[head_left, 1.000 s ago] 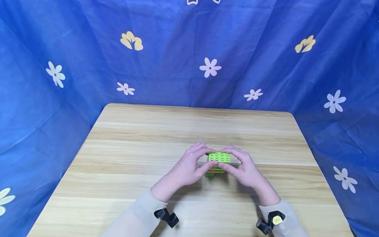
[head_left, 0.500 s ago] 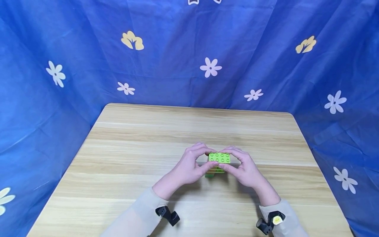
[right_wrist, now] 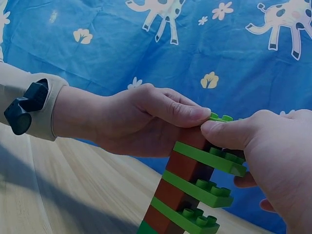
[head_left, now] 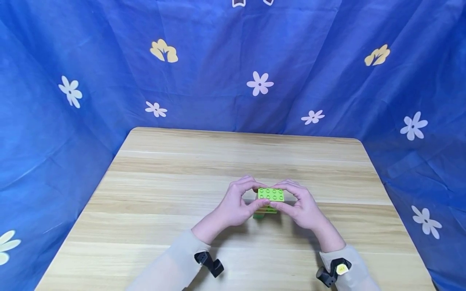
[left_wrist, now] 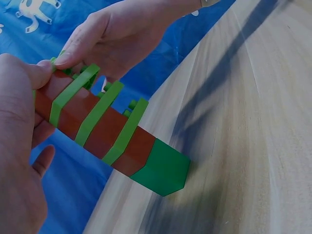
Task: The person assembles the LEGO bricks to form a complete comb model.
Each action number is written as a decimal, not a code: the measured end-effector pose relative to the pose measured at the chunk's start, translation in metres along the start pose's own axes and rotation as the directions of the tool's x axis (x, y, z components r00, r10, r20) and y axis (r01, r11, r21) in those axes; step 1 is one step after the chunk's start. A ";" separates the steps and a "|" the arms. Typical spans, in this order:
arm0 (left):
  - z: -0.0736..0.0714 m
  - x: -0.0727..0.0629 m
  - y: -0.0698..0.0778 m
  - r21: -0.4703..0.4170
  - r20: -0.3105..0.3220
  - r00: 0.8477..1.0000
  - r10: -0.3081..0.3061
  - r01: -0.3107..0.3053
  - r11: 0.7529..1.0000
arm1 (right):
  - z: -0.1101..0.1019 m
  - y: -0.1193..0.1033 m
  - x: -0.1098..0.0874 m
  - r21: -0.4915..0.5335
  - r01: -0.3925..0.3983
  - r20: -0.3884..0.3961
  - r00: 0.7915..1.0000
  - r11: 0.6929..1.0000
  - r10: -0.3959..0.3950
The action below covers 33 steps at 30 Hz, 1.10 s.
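Observation:
A tower of toy building bricks stands on the table. Brown bricks alternate in it with thin lime-green plates that jut out on one side. At its foot is a darker green brick. The topmost lime-green plate shows its studs upward in the head view. My left hand pinches this plate at its left part, thumb on the near side and fingers on the far side. On its right part my right hand pinches it the same way. Both thumb tips meet at its near edge.
The light wooden table runs out to rounded far corners. Behind it and at both sides hangs a blue curtain with flower prints. A small black camera sits on each wrist, the left camera and the right camera.
My left forearm has shifted slightly to the right. Both hands keep their pinch on the top lime-green plate, and the tower looks unchanged.

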<state>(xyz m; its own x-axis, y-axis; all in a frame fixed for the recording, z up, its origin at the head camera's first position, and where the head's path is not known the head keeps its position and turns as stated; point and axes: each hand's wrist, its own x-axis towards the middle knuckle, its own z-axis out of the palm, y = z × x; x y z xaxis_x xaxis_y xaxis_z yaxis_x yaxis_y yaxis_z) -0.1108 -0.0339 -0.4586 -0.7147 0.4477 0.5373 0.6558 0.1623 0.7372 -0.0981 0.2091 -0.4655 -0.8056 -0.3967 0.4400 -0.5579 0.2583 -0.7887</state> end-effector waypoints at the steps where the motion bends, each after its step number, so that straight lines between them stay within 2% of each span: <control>1: 0.000 0.000 0.000 0.001 -0.001 1.000 0.002 -0.002 1.000 | 0.000 -0.001 0.000 0.003 -0.003 0.002 1.000 1.000 0.003; 6: 0.001 0.000 0.001 -0.007 0.003 1.000 -0.010 0.010 1.000 | 0.000 -0.001 0.000 -0.003 0.011 -0.007 1.000 1.000 -0.011; 16: 0.002 -0.002 0.000 0.009 -0.012 1.000 0.015 -0.015 1.000 | 0.002 -0.004 0.000 -0.027 0.029 -0.033 0.999 0.999 -0.030; 25: 0.001 -0.004 -0.001 0.079 -0.017 0.999 0.041 -0.039 0.996 | 0.002 -0.005 0.001 -0.026 0.033 -0.031 0.999 0.999 -0.033; 33: 0.002 -0.005 -0.003 0.121 -0.014 0.999 0.036 -0.034 0.992 | 0.001 -0.003 0.000 -0.049 0.019 -0.020 1.000 0.999 -0.020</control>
<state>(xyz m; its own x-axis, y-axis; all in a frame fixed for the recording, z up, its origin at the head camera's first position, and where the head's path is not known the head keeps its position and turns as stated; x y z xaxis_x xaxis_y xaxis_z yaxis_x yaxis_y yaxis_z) -0.1083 -0.0347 -0.4648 -0.6938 0.4413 0.5691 0.7045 0.2521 0.6635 -0.0967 0.2076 -0.4635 -0.7981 -0.3841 0.4642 -0.5823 0.2936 -0.7581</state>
